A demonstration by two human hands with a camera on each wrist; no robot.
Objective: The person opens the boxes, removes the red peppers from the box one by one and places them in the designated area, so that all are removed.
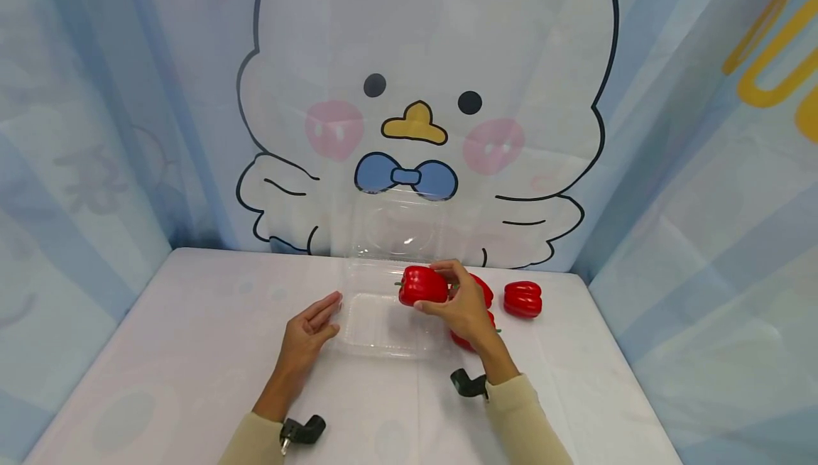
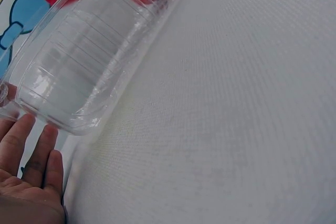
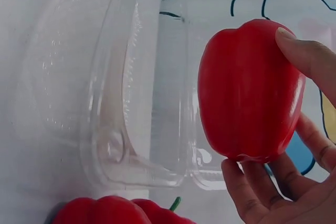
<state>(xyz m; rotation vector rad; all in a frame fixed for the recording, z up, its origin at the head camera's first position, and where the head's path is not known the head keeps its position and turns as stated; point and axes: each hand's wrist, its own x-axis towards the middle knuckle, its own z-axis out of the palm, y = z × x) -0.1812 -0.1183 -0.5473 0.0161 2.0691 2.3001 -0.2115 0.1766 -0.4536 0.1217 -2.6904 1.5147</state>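
My right hand [image 1: 461,305] grips a red bell pepper [image 1: 423,285] between thumb and fingers, above the right part of a clear plastic container [image 1: 358,350]. In the right wrist view, this bell pepper [image 3: 249,93] is smooth and glossy, with the thumb on one end and fingertips at the other. The left hand [image 1: 308,334] is at the container's left side, fingers extended and fingertips right at the rim. In the left wrist view, fingers [image 2: 39,156] reach the end of the container [image 2: 79,66]. Its hinged lid [image 1: 399,227] stands raised at the back.
More red bell peppers lie right of the container: one farther right [image 1: 522,299], others partly hidden behind my right hand and wrist. A white cloth [image 1: 192,351] covers the table. Behind it hangs a curtain [image 1: 422,46] printed with a cartoon bird.
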